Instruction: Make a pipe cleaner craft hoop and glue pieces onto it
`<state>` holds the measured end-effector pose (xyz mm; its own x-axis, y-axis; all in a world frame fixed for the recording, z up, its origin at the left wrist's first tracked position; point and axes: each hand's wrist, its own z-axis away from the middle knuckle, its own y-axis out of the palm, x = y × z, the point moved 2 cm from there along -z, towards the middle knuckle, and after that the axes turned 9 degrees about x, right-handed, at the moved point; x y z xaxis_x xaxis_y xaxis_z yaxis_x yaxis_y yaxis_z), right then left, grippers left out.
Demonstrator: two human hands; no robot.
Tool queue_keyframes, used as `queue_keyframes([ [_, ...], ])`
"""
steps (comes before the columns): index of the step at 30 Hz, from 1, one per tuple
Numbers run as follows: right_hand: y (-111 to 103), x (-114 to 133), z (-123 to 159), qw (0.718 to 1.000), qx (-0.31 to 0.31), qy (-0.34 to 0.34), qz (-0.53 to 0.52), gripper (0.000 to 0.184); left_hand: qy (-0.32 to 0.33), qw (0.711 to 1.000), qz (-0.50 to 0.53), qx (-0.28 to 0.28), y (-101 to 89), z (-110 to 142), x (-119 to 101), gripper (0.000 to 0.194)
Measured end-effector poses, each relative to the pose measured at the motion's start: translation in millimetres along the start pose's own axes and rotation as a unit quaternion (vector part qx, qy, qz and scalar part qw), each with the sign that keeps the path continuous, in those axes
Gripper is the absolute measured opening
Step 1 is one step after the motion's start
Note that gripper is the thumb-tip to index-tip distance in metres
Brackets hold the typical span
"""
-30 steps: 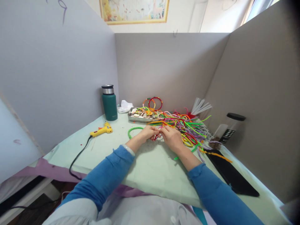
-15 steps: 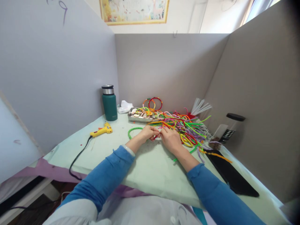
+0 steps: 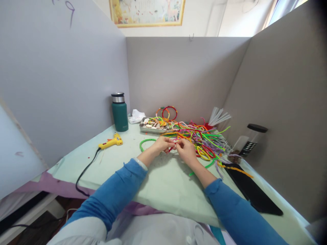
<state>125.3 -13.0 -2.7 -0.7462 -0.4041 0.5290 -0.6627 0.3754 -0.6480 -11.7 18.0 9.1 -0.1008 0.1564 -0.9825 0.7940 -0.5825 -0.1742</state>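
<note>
On the pale-green cloth-covered bench (image 3: 163, 190): at left, yellow plastic glue gun (image 3: 111, 143) lying before cylindrical green bottle (image 3: 120, 117); at back centre, rectangular metal tray (image 3: 153, 130); right of it, multicoloured fuzzy stems (image 3: 208, 139); far right, black rectangular slab (image 3: 258, 192) before clear black-lidded cylindrical jar (image 3: 251, 136).

A handwritten 9 (image 3: 72, 15) marks the left partition (image 3: 76, 75).

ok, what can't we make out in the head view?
All in the head view:
Red piece: full shape, covered by the left hand and right hand.
Green arc: whether it closes, hidden behind the left hand and wrist.
Wall picture: top, cut off by the image's upper edge.
Strand pile: lower layers, buried under upper strands.
</note>
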Motion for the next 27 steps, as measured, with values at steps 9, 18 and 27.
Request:
queue_keyframes([
  [9, 7.8, -14.0, -6.8, 0.987, 0.005, 0.052, -0.155, 0.023, -0.003, 0.999, -0.024, -0.023, -2.2, -1.5, 1.1, 0.013],
  [18, -8.2, -12.7, -7.3, 0.998, 0.031, -0.035, -0.047, 0.023, 0.007, 0.992, -0.114, -0.053, -5.3, -4.2, 2.3, 0.015],
  [27, -10.4, -6.9, -4.5, 0.990, 0.076, -0.072, -0.097, 0.020, 0.028, 0.998, -0.058, 0.000, -3.0, 1.5, -6.2, 0.017],
])
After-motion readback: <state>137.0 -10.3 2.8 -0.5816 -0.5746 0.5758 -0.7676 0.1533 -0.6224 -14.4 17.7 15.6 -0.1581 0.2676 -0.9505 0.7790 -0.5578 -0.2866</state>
